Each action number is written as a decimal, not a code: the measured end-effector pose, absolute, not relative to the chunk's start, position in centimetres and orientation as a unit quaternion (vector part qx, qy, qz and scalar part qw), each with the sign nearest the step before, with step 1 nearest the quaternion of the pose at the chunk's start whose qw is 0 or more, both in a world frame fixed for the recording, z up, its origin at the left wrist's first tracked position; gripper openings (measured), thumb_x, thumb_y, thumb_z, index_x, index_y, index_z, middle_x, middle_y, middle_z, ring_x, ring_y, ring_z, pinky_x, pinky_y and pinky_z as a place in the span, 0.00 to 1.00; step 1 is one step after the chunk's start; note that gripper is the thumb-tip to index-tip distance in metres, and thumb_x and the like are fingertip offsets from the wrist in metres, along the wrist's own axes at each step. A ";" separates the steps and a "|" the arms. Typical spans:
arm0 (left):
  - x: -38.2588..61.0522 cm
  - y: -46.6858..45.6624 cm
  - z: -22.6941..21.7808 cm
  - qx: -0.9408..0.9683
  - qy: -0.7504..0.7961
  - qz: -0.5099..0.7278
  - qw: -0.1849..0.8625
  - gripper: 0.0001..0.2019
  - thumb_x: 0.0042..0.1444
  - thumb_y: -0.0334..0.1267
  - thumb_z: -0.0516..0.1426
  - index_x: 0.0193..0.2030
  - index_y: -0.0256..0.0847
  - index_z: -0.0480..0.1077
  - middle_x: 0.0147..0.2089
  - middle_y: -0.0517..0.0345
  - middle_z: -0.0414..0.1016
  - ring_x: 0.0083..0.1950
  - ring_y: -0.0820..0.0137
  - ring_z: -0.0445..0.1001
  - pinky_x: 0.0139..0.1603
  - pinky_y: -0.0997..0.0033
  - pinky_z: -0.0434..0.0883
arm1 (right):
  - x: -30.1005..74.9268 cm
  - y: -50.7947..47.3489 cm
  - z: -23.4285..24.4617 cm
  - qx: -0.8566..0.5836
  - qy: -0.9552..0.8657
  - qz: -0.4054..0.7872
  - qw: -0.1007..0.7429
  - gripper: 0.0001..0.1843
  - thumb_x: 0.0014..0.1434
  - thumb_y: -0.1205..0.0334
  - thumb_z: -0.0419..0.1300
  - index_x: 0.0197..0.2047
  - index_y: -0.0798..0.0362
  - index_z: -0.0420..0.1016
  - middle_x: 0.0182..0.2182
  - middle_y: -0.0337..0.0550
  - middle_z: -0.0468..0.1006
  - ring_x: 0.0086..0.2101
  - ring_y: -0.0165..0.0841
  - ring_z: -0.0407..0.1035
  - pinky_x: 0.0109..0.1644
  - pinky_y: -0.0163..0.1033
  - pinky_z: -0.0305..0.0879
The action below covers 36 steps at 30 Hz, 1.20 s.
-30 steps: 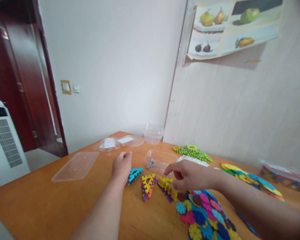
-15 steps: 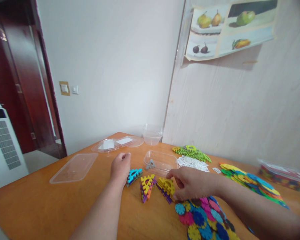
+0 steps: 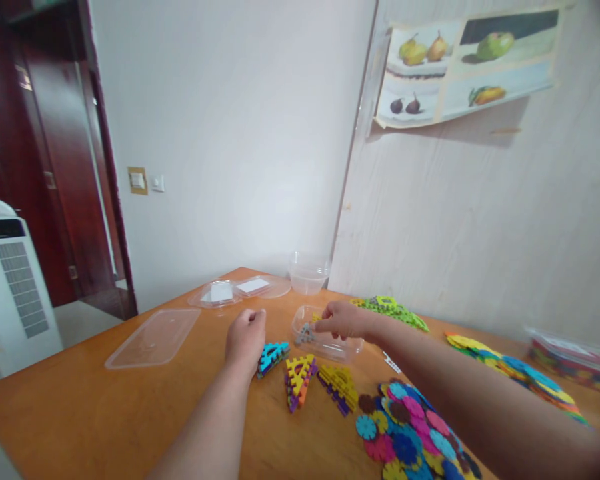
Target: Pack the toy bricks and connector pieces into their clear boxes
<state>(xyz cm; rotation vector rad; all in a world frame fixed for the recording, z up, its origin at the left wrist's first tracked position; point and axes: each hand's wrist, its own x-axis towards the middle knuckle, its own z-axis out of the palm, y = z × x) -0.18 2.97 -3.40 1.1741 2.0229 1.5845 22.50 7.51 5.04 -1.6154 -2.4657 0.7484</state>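
Observation:
My right hand point(image 3: 344, 320) reaches over the clear rectangular container point(image 3: 337, 348), its fingers pinching a yellow toothed triangle piece point(image 3: 317, 317) of which only part shows. Just below the fingertips, grey triangle pieces point(image 3: 306, 333) lie inside the container. My left hand point(image 3: 245, 337) is closed beside a stack of blue triangle pieces point(image 3: 274, 355); anything in its fingers is hidden. In front of the container sit a stack with yellow, orange and purple triangles point(image 3: 300, 377) and another of yellow over purple triangles point(image 3: 341, 383).
Multicoloured notched discs point(image 3: 405, 437) lie heaped at the front right. Green triangle pieces point(image 3: 393, 307) are piled behind my right arm, with larger coloured discs point(image 3: 517, 367) further right. A flat clear lid point(image 3: 153, 338) lies on the left; a clear round bowl point(image 3: 309, 273) stands at the wall.
My right hand has moved from the yellow stack up and left to above the container, with a yellow piece at its fingertips. My left hand stays by the blue stack. The view has shifted slightly.

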 end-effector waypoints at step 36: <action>0.0 2.9 -3.5 0.406 0.701 0.565 0.158 0.16 0.54 0.53 0.54 0.28 0.43 0.72 0.27 0.57 0.76 0.30 0.65 0.72 0.28 0.70 0.59 | 21.2 6.8 3.8 -0.525 -0.802 0.230 0.167 0.08 0.58 0.61 0.55 0.34 0.55 0.74 0.32 0.42 0.80 0.26 0.27 0.69 0.26 0.29 0.57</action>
